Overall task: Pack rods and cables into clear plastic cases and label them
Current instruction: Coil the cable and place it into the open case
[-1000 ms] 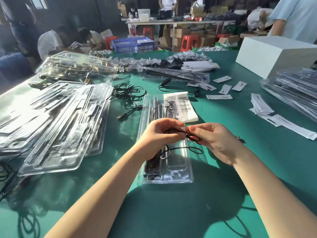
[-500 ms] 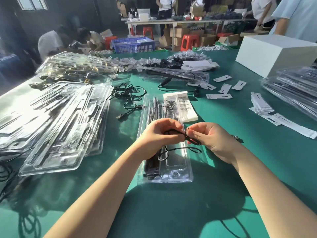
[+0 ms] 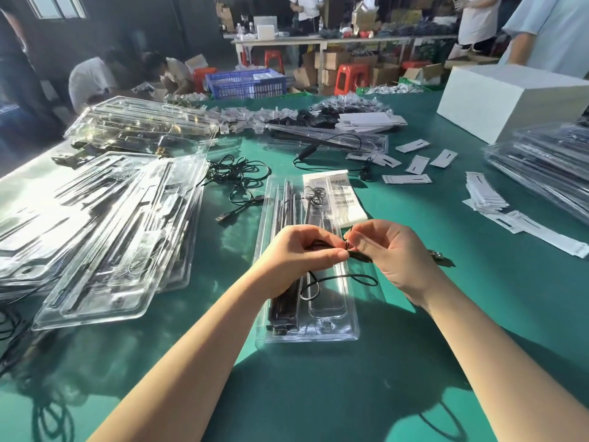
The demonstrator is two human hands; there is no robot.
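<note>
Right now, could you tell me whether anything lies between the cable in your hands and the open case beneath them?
Nothing visible does: both hands pinch the black cable directly over the clear plastic case, whose right-hand compartment looks free.

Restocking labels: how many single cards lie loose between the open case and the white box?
4 cards: one farthest, two side by side nearer, one nearest the case. Others may hide in the clutter left of them.

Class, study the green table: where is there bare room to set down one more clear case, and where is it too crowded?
Bare green table lies right of the open clear case, below the label strips. The left is crowded with stacked clear cases and loose cables.
</note>
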